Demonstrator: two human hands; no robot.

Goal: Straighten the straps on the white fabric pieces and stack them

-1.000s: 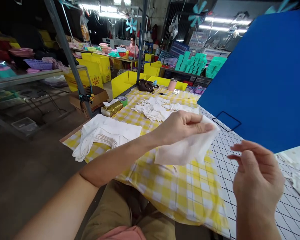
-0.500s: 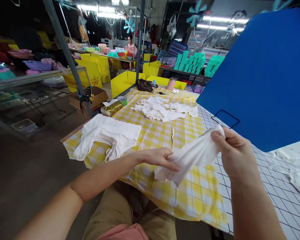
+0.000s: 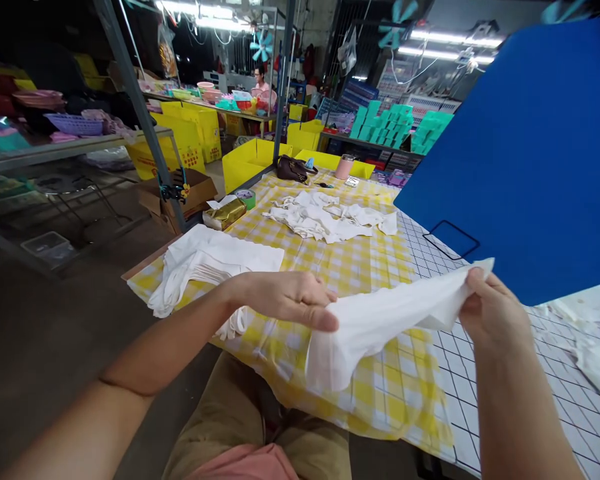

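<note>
A piece of thin white cloth (image 3: 380, 317) is stretched between my two hands, above the checked tablecloth. My right hand (image 3: 495, 307) pinches its far right corner, raised near the blue panel. At the cloth's left end, my left hand (image 3: 300, 303) grips the edge, thumb on top; some of its fingers are hidden. The lower left part of the cloth hangs loose. Left of my left hand lies a neat stack of folded white cloth pieces (image 3: 230, 250) with straps or loops at its front, partly covered by my forearm. A loose heap of white pieces (image 3: 325, 217) lies farther back.
A yellow-and-white checked cloth (image 3: 380, 413) covers much of the table, beside a white grid surface (image 3: 473, 373). The large blue panel (image 3: 525, 167) stands at right. A metal post (image 3: 140, 107) rises at left near a gold packet (image 3: 225, 213). A pink cup (image 3: 344, 167) sits at the back.
My right hand has moved right and my left hand left and slightly up, so the white cloth is spread wider and flatter between them. The stack and heap stay put.
</note>
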